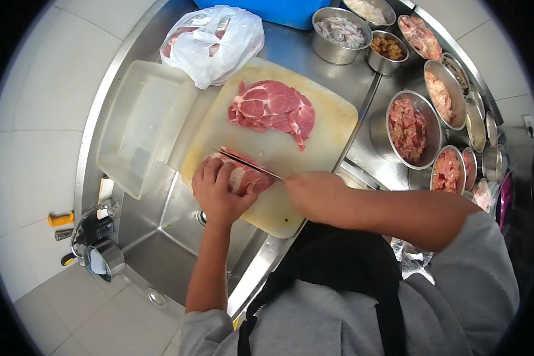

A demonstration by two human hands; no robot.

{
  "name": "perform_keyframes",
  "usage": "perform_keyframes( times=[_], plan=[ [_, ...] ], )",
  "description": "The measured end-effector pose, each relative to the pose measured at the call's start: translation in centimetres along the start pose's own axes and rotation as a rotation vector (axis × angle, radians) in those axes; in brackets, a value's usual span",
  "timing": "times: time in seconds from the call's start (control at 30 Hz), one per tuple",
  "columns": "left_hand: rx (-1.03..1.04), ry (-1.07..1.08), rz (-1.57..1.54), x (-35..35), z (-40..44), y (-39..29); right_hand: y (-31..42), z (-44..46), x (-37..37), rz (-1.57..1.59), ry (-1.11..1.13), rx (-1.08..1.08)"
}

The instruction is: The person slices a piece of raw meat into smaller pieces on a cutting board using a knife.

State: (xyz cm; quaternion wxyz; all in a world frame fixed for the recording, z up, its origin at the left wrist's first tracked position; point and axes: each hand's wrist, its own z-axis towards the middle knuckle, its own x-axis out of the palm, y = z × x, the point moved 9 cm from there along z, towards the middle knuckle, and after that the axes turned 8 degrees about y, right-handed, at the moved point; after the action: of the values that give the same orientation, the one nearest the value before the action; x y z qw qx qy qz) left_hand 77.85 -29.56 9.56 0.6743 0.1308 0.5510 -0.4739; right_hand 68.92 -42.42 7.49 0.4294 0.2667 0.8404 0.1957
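Left hand (219,194) grasping meat piece (253,180) at cutting board (333,118) near edge; right hand (310,193) clenched on knife (247,162). We'd tuck that left grip back, drawing long, even strokes.

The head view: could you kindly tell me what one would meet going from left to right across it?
Orange handle, clear plastic tub, left hand, right hand, large metal pot of meat, purple object.

We have a pink, fat-marbled meat chunk (253,180) lying on the yellow-stained pale cutting board (332,115); our thin-bladed knife (248,164) slants along its far side, near overlapping red meat slices (273,105).
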Motion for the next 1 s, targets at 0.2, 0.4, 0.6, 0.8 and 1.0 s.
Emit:
perform_keyframes(
  times=[0.2,0.4,0.6,0.8,1.0],
  plan=[
    [0.008,0.013,0.067,0.5,-0.4,-0.2,-1.5,-3.5,0.7,0.015,0.161,0.11],
    [0.038,0.026,0.043,0.2,0.1,-0.8,-1.4,-1.7,2.2,-0.048,-0.103,-0.16],
    [0.042,0.003,0.044,0.3,0.1,-0.9,-2.1,-0.8,2.8,0.099,0.008,0.01],
    [0.011,-0.02,0.029,0.1,0.1,-0.9,-3.0,-0.8,4.8,0.052,-0.062,-0.095],
    [0.036,-0.064,0.085,0.1,-0.4,-1.2,-3.4,1.7,5.9,0.105,-0.147,-0.078]
  ],
)
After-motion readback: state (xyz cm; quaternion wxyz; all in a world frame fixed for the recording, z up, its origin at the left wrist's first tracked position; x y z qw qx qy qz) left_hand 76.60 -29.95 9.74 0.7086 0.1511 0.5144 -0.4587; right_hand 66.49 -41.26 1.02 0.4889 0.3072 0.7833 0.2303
